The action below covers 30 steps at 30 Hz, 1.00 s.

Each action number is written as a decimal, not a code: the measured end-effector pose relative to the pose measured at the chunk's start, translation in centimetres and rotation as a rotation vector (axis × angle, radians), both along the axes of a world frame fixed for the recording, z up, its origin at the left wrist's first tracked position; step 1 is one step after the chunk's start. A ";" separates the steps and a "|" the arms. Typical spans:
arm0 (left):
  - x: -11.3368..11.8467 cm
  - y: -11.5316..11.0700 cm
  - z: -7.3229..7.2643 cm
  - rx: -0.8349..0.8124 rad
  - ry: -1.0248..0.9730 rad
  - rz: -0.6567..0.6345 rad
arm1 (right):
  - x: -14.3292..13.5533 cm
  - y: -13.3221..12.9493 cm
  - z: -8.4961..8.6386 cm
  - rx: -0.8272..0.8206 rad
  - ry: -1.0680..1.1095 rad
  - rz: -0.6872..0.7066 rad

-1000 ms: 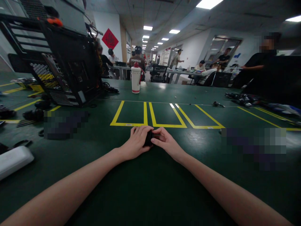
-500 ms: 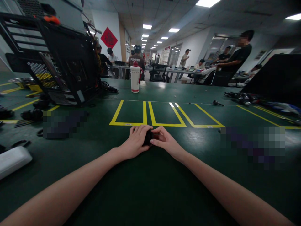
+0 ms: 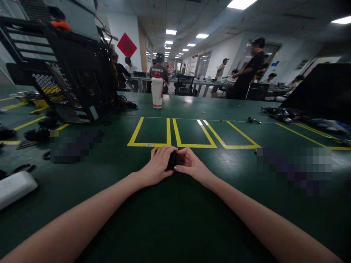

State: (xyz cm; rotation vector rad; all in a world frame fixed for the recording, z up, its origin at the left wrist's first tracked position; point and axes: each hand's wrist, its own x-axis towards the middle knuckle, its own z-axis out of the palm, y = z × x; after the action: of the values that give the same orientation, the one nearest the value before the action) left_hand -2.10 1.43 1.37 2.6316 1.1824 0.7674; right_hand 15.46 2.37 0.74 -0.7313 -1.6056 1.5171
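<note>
Between my hands, just in front of the yellow tape, is a small black box-like object [image 3: 172, 161], mostly covered by fingers. My left hand [image 3: 157, 165] is wrapped over it from the left, fingers across its top and thumb low at its near side. On the opposite side my right hand [image 3: 193, 164] has curled fingers and thumb at the object's right edge. What the object is exactly, I cannot make out. Both forearms reach in over the dark green table [image 3: 164, 215].
Yellow tape outlines [image 3: 192, 145] lie just beyond my hands. A white bottle with a red lid [image 3: 157, 93] stands behind them. An open black computer case [image 3: 79, 80] is at left, near a white object [image 3: 16, 188]. A dark panel [image 3: 326, 91] and cables [image 3: 285, 114] sit at right.
My right thumb has slid slightly lower and left along the black object; my left hand stays put. In the background, a standing person in black has moved left.
</note>
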 end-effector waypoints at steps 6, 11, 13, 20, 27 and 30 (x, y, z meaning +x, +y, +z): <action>0.0 0.0 0.1 -0.001 -0.001 -0.004 | -0.2 -0.3 0.2 0.000 -0.025 -0.057; 0.0 -0.1 0.1 -0.002 -0.003 -0.001 | -0.3 -0.3 0.4 -0.016 -0.051 -0.093; 0.0 -0.1 0.1 -0.005 -0.004 0.000 | -0.2 -0.3 0.5 -0.038 -0.076 -0.082; 0.0 -0.1 0.2 -0.017 -0.008 -0.003 | 0.0 -0.3 0.5 -0.002 -0.003 0.009; 0.0 -0.1 0.2 -0.002 -0.006 -0.001 | -0.2 -0.2 0.3 0.008 -0.050 -0.086; 0.0 0.0 0.1 0.005 -0.004 0.008 | -0.3 -0.1 0.4 -0.019 -0.071 -0.106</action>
State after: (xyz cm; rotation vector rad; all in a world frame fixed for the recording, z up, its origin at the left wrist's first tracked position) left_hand -2.05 1.41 1.43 2.6294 1.1925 0.7785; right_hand 15.18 2.22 1.15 -0.8756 -1.5802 1.4461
